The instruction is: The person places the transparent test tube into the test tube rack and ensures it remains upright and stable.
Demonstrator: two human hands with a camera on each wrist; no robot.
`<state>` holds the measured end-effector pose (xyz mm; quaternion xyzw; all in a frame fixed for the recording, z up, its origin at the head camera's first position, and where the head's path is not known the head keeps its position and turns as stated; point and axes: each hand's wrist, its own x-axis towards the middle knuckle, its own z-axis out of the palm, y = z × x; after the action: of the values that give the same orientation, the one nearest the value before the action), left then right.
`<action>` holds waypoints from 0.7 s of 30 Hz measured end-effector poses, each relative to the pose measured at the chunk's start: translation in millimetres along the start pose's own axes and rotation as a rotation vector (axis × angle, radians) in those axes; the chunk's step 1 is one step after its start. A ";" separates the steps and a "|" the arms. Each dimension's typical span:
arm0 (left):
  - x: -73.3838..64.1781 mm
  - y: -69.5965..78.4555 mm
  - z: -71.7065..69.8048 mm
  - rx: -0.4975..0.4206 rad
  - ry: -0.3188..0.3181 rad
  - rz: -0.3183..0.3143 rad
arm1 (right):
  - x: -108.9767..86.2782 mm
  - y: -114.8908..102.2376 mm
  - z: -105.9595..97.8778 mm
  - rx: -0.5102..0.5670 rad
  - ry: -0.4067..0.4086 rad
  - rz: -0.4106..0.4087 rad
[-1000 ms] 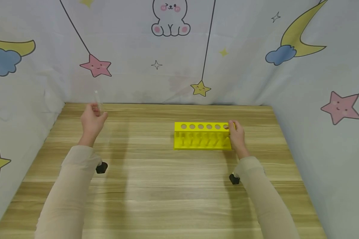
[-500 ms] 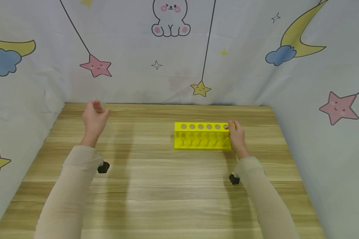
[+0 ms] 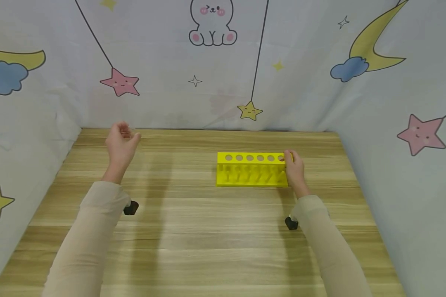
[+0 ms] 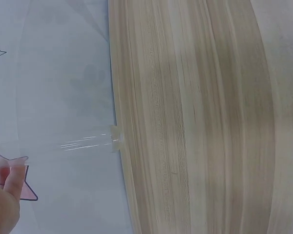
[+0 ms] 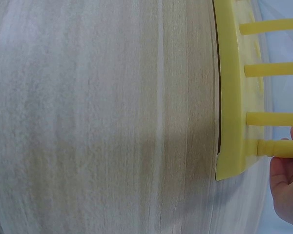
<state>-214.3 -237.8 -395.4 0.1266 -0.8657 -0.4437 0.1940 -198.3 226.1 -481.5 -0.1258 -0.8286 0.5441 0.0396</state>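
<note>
Above the table's far-left corner, left-hand fingers (image 4: 7,183) pinch a clear glass test tube (image 4: 85,142).

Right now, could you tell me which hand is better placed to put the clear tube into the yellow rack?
The left hand, probably: it already holds the clear test tube, raised above the table. The right hand grips the right end of the yellow rack, steadying it, so it is not free.

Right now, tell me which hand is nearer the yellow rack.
Right. The right hand grips the right end of the yellow rack. The left hand is raised far off to the rack's left, near the table's back edge, holding a clear test tube.
</note>
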 end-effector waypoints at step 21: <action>-7.6 17.7 12.2 -0.143 0.066 0.048 | 3.0 3.5 0.5 -0.006 0.005 -0.014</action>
<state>-213.8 -215.9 -389.2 0.1061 -0.8278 -0.4952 0.2416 -200.7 227.7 -485.1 -0.1215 -0.8310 0.5409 0.0453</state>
